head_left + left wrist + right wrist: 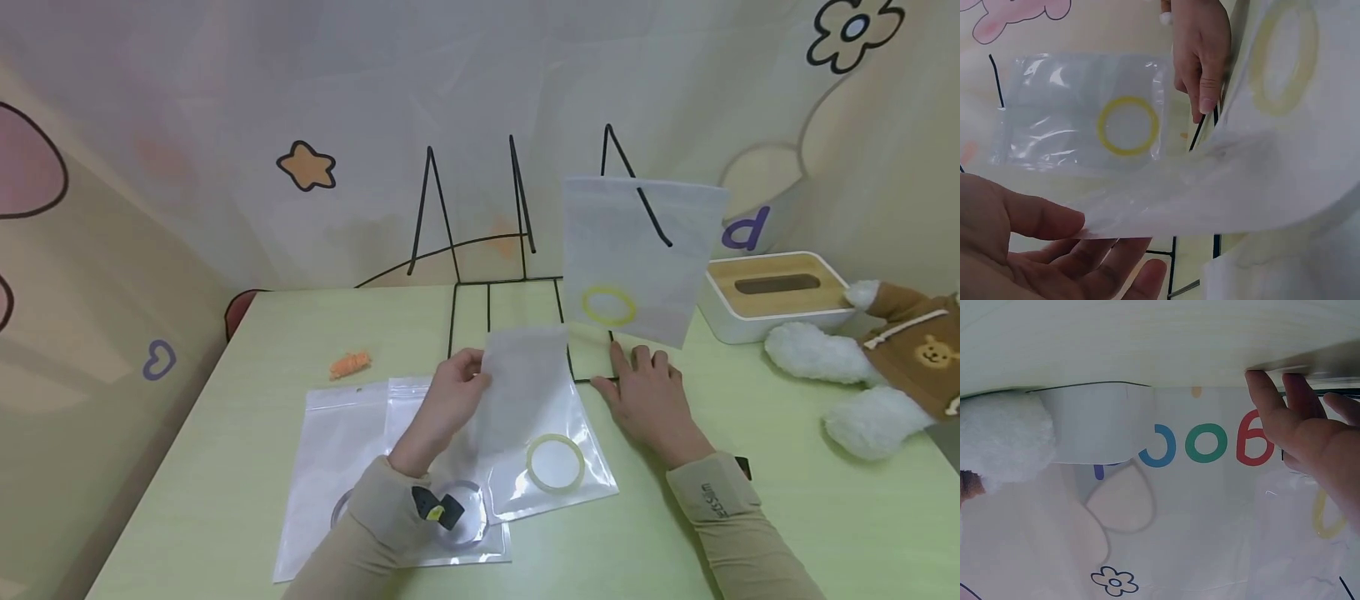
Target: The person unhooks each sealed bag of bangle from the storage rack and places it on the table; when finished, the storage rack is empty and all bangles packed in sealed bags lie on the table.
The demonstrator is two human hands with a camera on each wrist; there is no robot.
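My left hand (448, 396) pinches the upper left edge of a clear-fronted white zip bag (517, 400), thumb on one side in the left wrist view. A pale yellow ring shows in this bag's lower part. A black wire rack (510, 280) with pointed hooks stands at the back of the table. From its right hook hangs another white bag (637, 242) with a yellow ring (609, 306) inside. My right hand (651, 404) rests at the rack's front right corner, fingers extended and fingertips down by the wires.
Two more bags with grey rings lie overlapping at front left, one outer (337, 450) and one nearer the middle (408, 396). Behind them lies a small orange item (349, 365). On the right are a wooden-lidded white tissue box (780, 292) and a plush toy (911, 342).
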